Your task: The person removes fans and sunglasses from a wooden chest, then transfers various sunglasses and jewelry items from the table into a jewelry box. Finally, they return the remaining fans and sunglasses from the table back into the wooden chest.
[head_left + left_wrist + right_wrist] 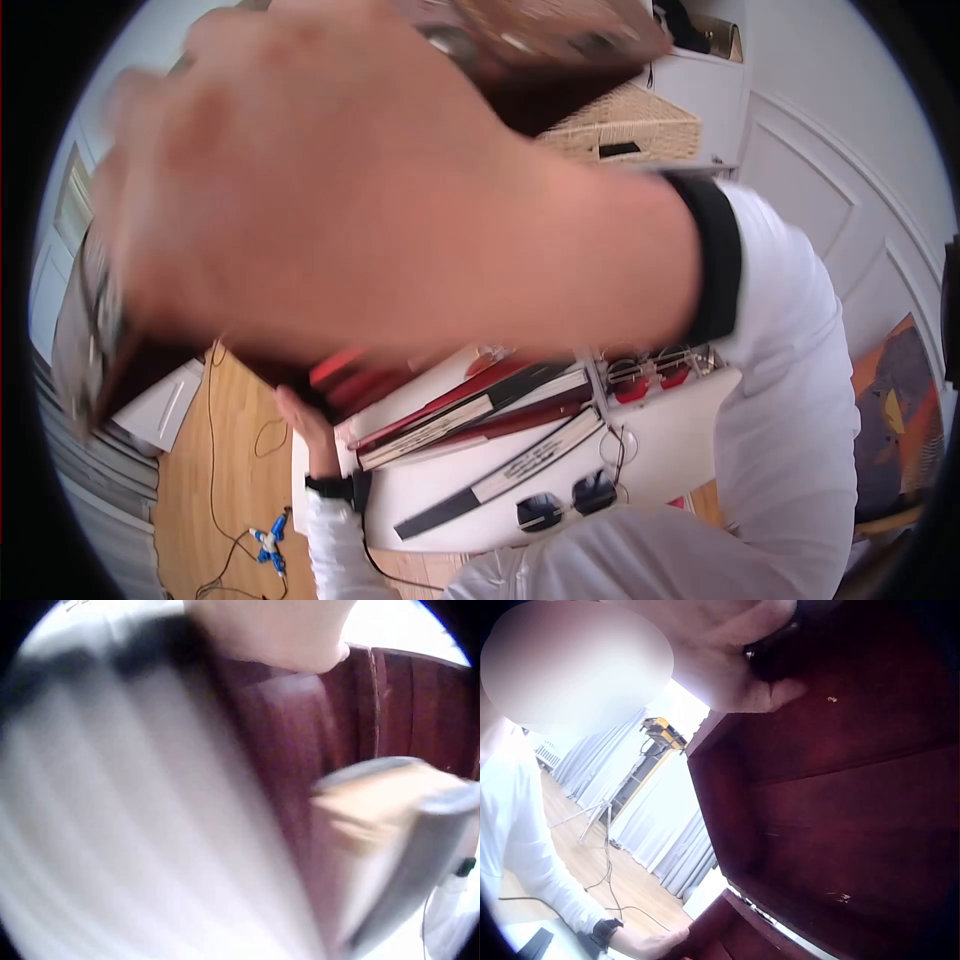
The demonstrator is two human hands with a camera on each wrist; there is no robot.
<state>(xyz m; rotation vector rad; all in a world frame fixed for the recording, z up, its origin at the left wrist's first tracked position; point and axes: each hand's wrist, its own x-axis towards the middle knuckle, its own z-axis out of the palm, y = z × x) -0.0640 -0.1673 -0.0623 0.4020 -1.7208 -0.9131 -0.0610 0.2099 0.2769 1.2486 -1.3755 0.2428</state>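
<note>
- Dark-red wooden box (pixel 840 795), raised over the rounded white table (pixel 395 495); open pale floorboards (pixel 195 475) lie past the table's left edge
- Its inside is panelled, with small pale chips; its brown outside bears metal fittings
- Right hand (pixel 330 190) grips its rim, thumb inside
- Left hand (pixel 312 430) touches a lower edge; I cannot tell whether it grips
- Dark-lensed sunglasses (pixel 540 512) lie nearby, below
</note>
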